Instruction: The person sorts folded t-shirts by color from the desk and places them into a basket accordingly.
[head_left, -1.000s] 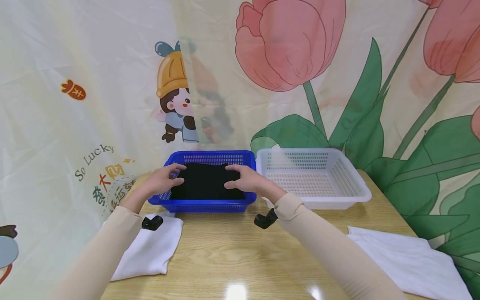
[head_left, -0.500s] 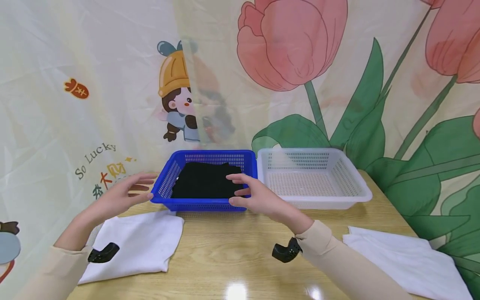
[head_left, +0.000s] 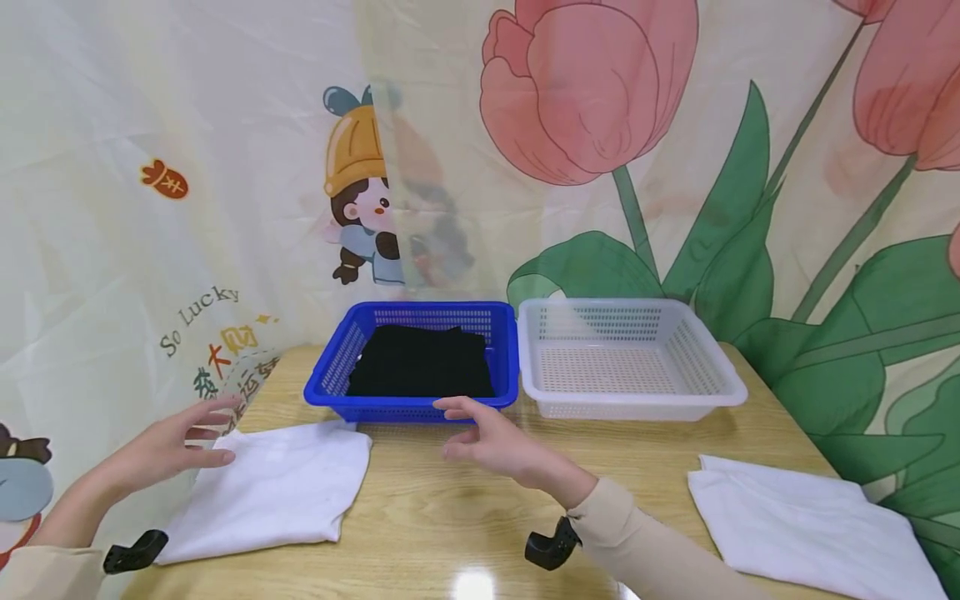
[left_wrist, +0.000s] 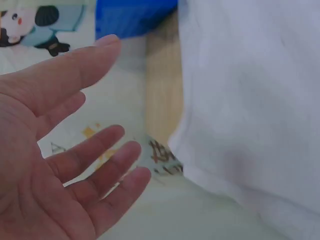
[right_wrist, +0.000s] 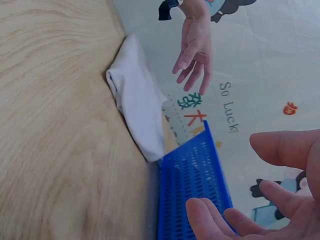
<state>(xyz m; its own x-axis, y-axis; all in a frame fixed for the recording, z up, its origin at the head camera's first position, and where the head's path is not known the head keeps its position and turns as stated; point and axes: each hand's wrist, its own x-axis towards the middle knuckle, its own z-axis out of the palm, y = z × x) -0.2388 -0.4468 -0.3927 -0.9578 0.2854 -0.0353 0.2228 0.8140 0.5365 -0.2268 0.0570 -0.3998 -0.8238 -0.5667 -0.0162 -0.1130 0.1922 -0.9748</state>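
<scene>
Folded black cloth (head_left: pixel 420 362) lies inside the blue basket (head_left: pixel 427 410) at the back of the table. My left hand (head_left: pixel 168 446) hovers by the far left corner of a folded white cloth (head_left: pixel 281 483), its fingers spread and holding nothing. In the left wrist view that white cloth (left_wrist: pixel 250 100) fills the right side, apart from the fingers. My right hand (head_left: pixel 498 442) is in the air at the front of the blue basket, fingers relaxed, nothing held. The right wrist view has the basket's blue wall (right_wrist: pixel 187 185) behind the fingers.
A white basket (head_left: pixel 630 404) with nothing in it stands right of the blue one. Another folded white cloth (head_left: pixel 810 517) lies at the right on the wooden table (head_left: pixel 450 517). A printed curtain (head_left: pixel 247 100) hangs behind.
Both hands have come away from over the black cloth in the blue basket. The left hand moved left and toward me to the white cloth; the right hand drew back to the basket's front.
</scene>
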